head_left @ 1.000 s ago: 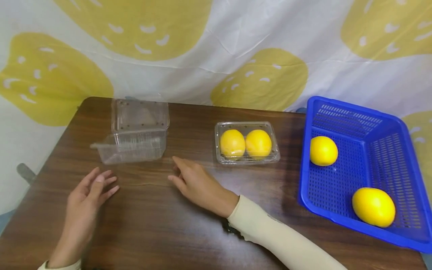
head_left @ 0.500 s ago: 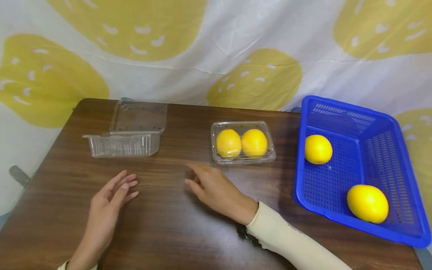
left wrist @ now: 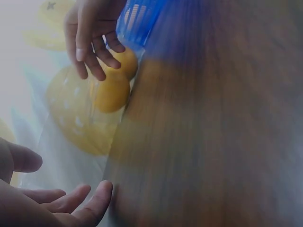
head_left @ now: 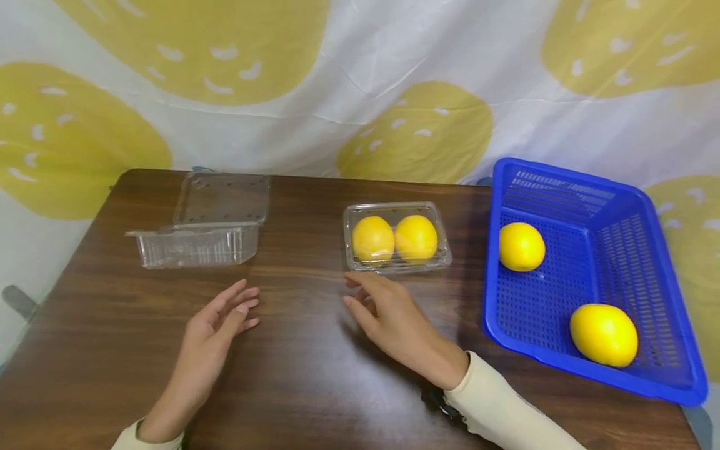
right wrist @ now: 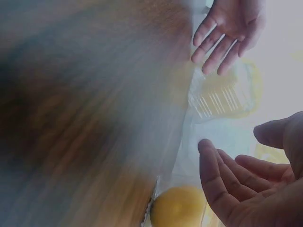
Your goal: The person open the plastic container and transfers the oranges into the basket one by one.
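My left hand [head_left: 216, 331] hovers over the table's left half, fingers loosely bent, with nothing in it. Behind it stands a clear plastic clamshell box [head_left: 197, 247], its lid tipped back; no fruit shows inside. My right hand [head_left: 394, 319] is just in front of a second clamshell box [head_left: 445, 255], fingertips close to its front rim, and it holds nothing. That box is closed over two round yellow fruits [head_left: 373, 240], side by side. In the right wrist view the thumb and fingers [right wrist: 210, 175] of the right hand are apart, with a yellow fruit [right wrist: 177, 207] below them.
A blue plastic basket [head_left: 492, 281] stands on the right of the brown wooden table [head_left: 304, 400]. Two more yellow fruits [head_left: 604, 335] lie in it, well apart. A white cloth [head_left: 394, 56] with yellow prints hangs behind the table.
Both hands have moved to the right, away from the open clamshell box, and the right hand is now by the closed one. The open box came to rest after being blurred.
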A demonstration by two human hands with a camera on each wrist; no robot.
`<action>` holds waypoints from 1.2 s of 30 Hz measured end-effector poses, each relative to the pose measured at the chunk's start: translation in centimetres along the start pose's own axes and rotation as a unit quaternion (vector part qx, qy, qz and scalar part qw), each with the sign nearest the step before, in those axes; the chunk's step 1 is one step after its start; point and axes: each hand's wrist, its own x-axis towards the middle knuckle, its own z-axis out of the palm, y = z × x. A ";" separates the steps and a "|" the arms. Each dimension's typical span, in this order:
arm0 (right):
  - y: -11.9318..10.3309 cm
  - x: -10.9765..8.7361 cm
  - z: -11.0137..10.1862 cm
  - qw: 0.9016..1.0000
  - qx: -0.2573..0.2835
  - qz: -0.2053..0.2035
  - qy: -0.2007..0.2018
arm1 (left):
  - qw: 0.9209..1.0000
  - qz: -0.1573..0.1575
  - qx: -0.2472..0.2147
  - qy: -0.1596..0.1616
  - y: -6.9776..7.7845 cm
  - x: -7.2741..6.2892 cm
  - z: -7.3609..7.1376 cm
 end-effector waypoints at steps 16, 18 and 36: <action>2.1 -3.5 -3.0 0.977 -0.063 -0.048 0.199 | 0.999 0.005 0.009 -0.049 1.3 2.1 4.2; 2.3 -3.8 -3.0 0.974 -0.064 -0.044 0.213 | 0.998 0.007 0.006 -0.059 1.4 2.3 4.8; 4.0 -4.3 -3.4 0.967 -0.071 0.014 0.246 | 0.989 0.063 0.085 -0.102 2.2 4.9 9.0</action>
